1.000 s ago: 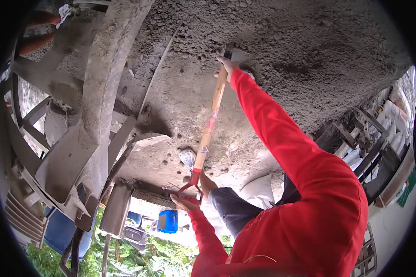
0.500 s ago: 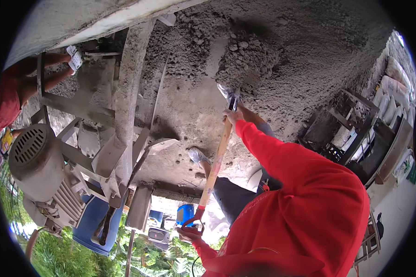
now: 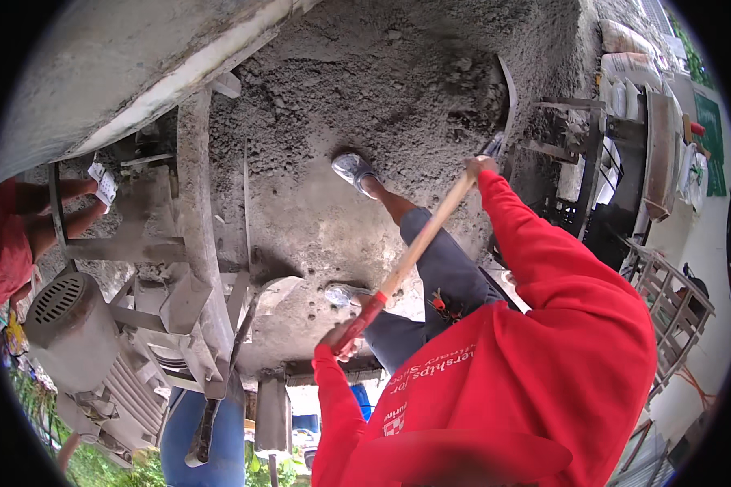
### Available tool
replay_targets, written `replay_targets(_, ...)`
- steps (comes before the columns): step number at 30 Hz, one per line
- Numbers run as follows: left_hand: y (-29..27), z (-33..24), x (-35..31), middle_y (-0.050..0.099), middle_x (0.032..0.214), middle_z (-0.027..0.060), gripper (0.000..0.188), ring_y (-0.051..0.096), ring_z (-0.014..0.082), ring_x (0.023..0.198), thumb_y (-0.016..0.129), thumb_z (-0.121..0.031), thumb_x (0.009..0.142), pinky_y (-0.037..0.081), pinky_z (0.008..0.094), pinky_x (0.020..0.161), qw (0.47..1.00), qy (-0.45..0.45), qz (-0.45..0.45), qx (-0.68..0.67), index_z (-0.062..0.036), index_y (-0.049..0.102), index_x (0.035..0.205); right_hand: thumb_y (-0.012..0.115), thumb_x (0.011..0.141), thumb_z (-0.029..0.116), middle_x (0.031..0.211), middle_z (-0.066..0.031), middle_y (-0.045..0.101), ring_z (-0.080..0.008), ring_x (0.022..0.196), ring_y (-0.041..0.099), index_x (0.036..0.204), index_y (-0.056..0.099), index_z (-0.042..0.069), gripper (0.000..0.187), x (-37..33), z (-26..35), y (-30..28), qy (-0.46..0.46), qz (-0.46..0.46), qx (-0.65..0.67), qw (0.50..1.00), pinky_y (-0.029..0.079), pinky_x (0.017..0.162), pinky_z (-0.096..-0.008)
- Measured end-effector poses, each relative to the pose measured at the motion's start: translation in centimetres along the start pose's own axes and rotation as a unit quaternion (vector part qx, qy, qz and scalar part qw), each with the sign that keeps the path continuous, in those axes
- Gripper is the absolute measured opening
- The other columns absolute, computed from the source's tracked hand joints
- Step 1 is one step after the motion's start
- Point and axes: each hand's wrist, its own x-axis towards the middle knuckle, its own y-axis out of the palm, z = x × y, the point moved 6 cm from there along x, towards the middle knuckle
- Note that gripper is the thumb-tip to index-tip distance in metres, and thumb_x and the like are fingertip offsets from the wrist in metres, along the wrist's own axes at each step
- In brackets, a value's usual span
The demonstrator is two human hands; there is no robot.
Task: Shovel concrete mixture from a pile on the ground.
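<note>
I hold a shovel (image 3: 429, 231) slantwise across my body. Around the red grip at its upper end, my left hand (image 3: 338, 339) is closed. My right hand (image 3: 481, 165) grips the lower end of the wooden shaft, just above the metal neck. The shovel's blade (image 3: 508, 101) is turned edge-on at the right side of a spread of loose grey, gravelly material (image 3: 382, 81). No load can be made out on the blade. My feet, in grey clog-like shoes, stand on the dusty floor (image 3: 317, 235), one at the edge of the loose material.
Left of me stands a dusty machine with a metal frame (image 3: 196, 187) and a motor (image 3: 65, 308). Behind it is a blue barrel (image 3: 211, 438). Another person's legs (image 3: 61, 207) show at far left. Dark metal racks (image 3: 581, 162) and stacked sacks (image 3: 629, 69) line the right.
The shovel has swung right; its blade, heaped with grey material before, now stands on edge with no heap visible. One foot has stepped forward and left, and my view has shifted.
</note>
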Motion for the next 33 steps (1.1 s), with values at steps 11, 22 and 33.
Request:
replay_targets(11, -6.6, 31.5, 2.6, 0.052, 0.053, 0.0065, 0.055, 0.050, 0.0181, 0.042, 0.052, -0.058, 0.085, 0.044, 0.0321, 0.041, 0.792, 0.313, -0.311, -0.421, -0.0044, 0.060, 0.076, 0.059, 0.077, 0.023, 0.077, -0.0101, 0.054, -0.0264, 0.067, 0.056, 0.087, 0.051, 0.005, 0.021, -33.4, -12.0, 7.0, 0.048, 0.393, 0.324, 0.859, 0.050, 0.064, -0.0395)
replay_targets(22, 2.1, 54.2, 3.2, 0.039, 0.036, 0.0029, 0.063, 0.040, 0.0167, 0.030, 0.045, -0.061, 0.086, 0.041, 0.0307, 0.033, 0.510, 0.142, -0.629, -0.569, -0.0099, 0.041, 0.050, 0.064, 0.076, 0.017, 0.077, -0.0149, 0.061, -0.0269, 0.061, 0.063, 0.089, 0.057, -0.005, 0.027, -53.8, -38.0, 38.3, 0.141, 0.506, -0.063, 0.848, 0.057, 0.054, -0.0366)
replay_targets(33, -16.1, 27.5, -0.2, 0.040, 0.041, 0.0027, 0.058, 0.043, 0.0160, 0.034, 0.044, -0.059, 0.088, 0.040, 0.0286, 0.034, 0.586, 0.210, -0.585, -0.520, -0.0106, 0.041, 0.056, 0.062, 0.078, 0.010, 0.064, -0.0121, 0.055, -0.0234, 0.049, 0.055, 0.078, 0.053, -0.002, 0.015, -44.1, -13.8, 55.9, 0.061, 0.435, 0.033, 0.898, 0.050, 0.042, -0.0383)
